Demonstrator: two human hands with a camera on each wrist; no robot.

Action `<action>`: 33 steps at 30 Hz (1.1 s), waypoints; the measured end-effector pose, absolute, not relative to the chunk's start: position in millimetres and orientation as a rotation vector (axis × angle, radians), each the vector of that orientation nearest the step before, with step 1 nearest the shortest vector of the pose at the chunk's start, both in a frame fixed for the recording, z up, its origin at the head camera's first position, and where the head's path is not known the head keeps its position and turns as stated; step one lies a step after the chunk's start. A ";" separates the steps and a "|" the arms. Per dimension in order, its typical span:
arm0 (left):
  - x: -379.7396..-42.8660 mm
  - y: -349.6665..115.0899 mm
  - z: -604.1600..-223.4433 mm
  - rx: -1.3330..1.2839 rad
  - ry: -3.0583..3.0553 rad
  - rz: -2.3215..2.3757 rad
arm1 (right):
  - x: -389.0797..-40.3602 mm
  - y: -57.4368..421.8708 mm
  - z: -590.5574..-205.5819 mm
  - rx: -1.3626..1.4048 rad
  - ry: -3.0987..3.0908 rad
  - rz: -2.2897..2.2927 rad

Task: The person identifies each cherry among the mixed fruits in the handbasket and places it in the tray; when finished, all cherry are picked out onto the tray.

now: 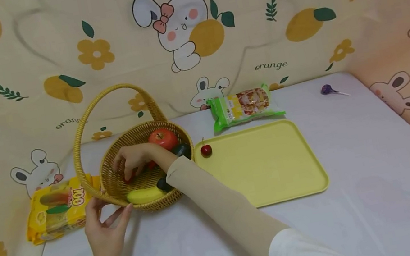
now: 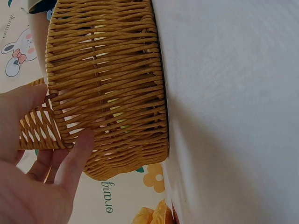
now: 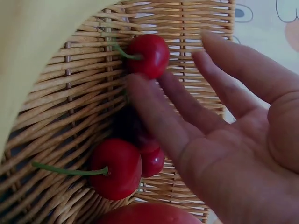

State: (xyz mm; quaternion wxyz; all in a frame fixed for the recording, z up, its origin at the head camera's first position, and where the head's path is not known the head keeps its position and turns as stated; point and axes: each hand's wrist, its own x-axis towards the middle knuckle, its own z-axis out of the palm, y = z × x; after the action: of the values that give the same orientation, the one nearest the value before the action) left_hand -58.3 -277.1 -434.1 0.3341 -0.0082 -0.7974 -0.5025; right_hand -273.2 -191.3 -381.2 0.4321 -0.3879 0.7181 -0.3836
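Observation:
In the head view, my left hand [image 1: 107,227] grips the near left rim of a round woven basket [image 1: 112,160] where the tall handle joins it. Thumb and fingers lie on either side of that joint in the left wrist view. My right hand [image 1: 136,158] reaches down inside the basket. Its fingers are spread and loosely bent in the right wrist view, one fingertip right at a red cherry [image 3: 152,51] with a green stem. Another cherry [image 3: 117,169] lies below, a third red fruit [image 3: 153,161] partly behind it. The basket also holds a banana [image 1: 144,196] and a red apple [image 1: 163,139].
Right of the basket lies a yellow tray [image 1: 265,167] with a cherry [image 1: 206,149] at its far left corner. Behind it is a green snack bag [image 1: 246,106]. A lollipop [image 1: 328,90] lies at the back right, and a yellow packet [image 1: 58,208] stands left of the basket.

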 end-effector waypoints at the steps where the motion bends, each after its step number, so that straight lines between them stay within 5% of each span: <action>1: -58.1 -277.2 -434.1 -0.015 -2.085 -1.315 | -273.0 -191.0 -381.3 -0.969 1.774 -0.921; 33: -55.8 -274.7 -430.6 0.022 -2.096 -1.338 | -267.3 -194.2 -383.8 -0.987 1.604 -0.793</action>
State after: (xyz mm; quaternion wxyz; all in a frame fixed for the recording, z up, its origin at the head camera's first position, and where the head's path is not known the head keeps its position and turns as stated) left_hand -55.8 -274.7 -430.6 0.3215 0.0084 -0.7982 -0.5094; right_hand -267.3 -194.2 -383.8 0.5219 -0.4120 0.6697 -0.3308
